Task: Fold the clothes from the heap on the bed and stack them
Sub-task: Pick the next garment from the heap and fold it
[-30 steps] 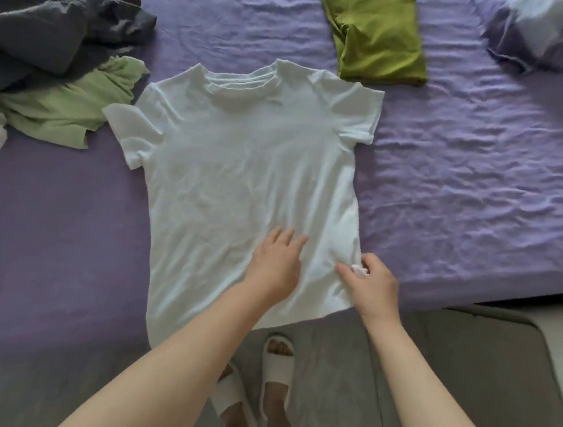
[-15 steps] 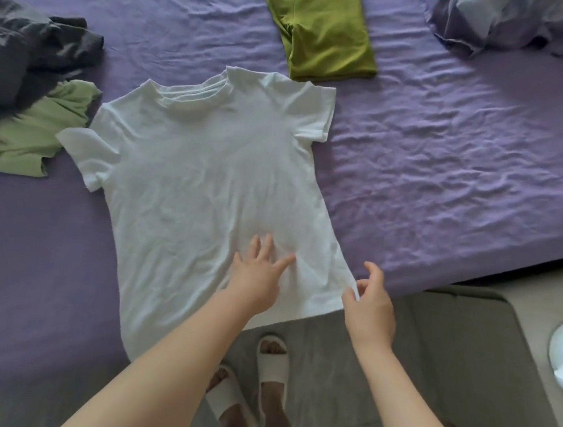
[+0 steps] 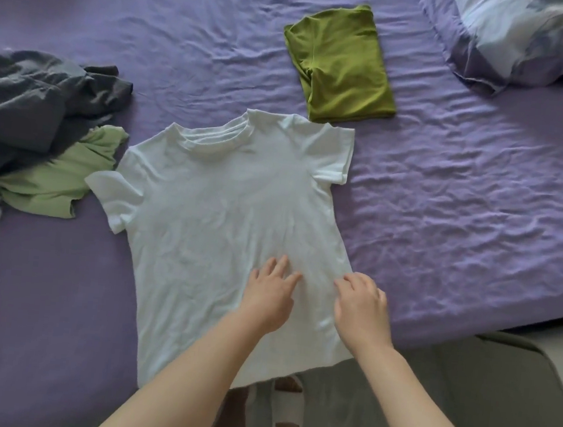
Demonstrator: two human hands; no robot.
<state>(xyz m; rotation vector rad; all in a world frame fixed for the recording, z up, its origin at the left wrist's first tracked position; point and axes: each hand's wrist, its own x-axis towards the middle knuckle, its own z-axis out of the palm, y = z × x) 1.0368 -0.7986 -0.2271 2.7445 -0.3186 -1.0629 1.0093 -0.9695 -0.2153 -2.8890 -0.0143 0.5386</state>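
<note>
Right hand (image 3: 362,310) has let go of the hem corner it pinched a second ago; now it lies palm-down, fingers loosely together, beside the left hand (image 3: 270,296), whose fingers are spread. Both press the plain white cotton T-shirt (image 3: 225,214), flat at the near edge of the purple-sheeted bed (image 3: 463,203), hem overhanging. Smoothing looks done; the first fold comes next.

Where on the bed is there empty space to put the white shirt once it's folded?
The widest bare sheet lies right of the white shirt, below the pillow and beside the folded green top. Another bare strip runs above the heap, left of that top. The left side is crowded. Both hands rest on the shirt.
</note>
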